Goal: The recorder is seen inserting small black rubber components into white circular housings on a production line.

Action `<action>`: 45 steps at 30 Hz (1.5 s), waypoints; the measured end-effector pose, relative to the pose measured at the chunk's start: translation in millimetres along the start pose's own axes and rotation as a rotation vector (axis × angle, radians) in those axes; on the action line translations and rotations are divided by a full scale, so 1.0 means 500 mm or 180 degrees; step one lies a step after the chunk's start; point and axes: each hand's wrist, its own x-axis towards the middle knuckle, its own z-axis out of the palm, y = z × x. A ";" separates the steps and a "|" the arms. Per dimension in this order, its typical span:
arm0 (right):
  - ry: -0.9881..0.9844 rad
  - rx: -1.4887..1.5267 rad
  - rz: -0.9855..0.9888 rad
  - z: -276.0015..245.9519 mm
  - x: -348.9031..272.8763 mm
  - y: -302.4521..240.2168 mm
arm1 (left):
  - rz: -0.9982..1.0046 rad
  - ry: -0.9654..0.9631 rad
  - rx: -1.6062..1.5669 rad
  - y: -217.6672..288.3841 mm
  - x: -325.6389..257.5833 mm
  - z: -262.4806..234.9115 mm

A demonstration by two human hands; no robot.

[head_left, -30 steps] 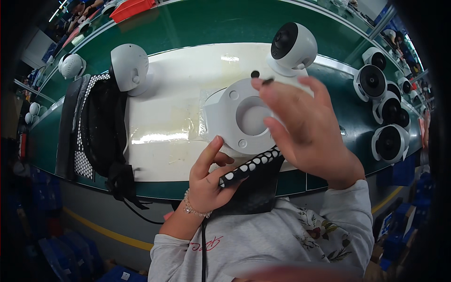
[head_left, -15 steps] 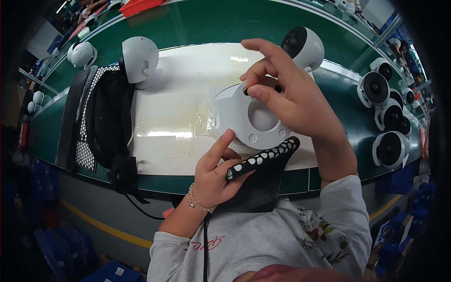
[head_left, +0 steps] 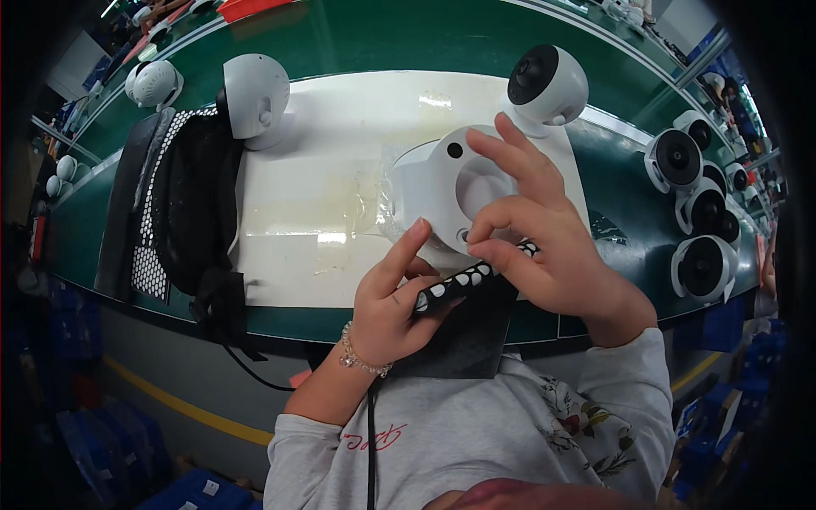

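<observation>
A white camera housing [head_left: 416,191] lies with its round base up on the white work mat, a large round opening [head_left: 484,189] in that base. One black round pad [head_left: 456,150] sits in the base near its far edge. My left hand [head_left: 393,310] grips a curled black sheet [head_left: 459,287] with white round spots, its index finger touching the housing's near side. Over the base's near edge, my right hand [head_left: 540,242] has thumb and index finger pinched beside a small round recess [head_left: 461,236]. Whatever is between those fingertips is too small to make out.
Finished-looking white cameras stand at the mat's back left [head_left: 257,98] and back right [head_left: 548,85]. Several more cameras [head_left: 704,268] crowd the right of the green table. A black pouch [head_left: 200,204] lies on white-spotted sheets [head_left: 151,263] at left. A red tray [head_left: 246,8] sits far back.
My right hand has come from the base's far side down to its near edge, its thumb and index finger now pinched. The left hand keeps the sheet in nearly the same place.
</observation>
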 end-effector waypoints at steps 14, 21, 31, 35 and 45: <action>-0.0090 -0.0210 0.0182 0.021 -0.001 0.002 | -0.0072 0.0050 0.0001 -0.002 0.001 0.004; 0.0335 -0.0526 -0.0254 0.034 -0.042 0.018 | -0.0071 0.0091 -0.0060 -0.001 0.006 0.004; 0.0362 -0.0685 -0.0517 0.055 -0.049 -0.014 | 0.0088 0.0302 -0.0011 -0.006 0.005 0.012; 0.0411 -0.0438 -0.0436 0.044 -0.061 -0.010 | 0.0165 0.0302 -0.0016 -0.008 0.005 0.014; 0.0762 0.0319 0.0677 0.014 -0.069 0.034 | -0.0020 0.0268 0.0215 -0.002 0.004 0.011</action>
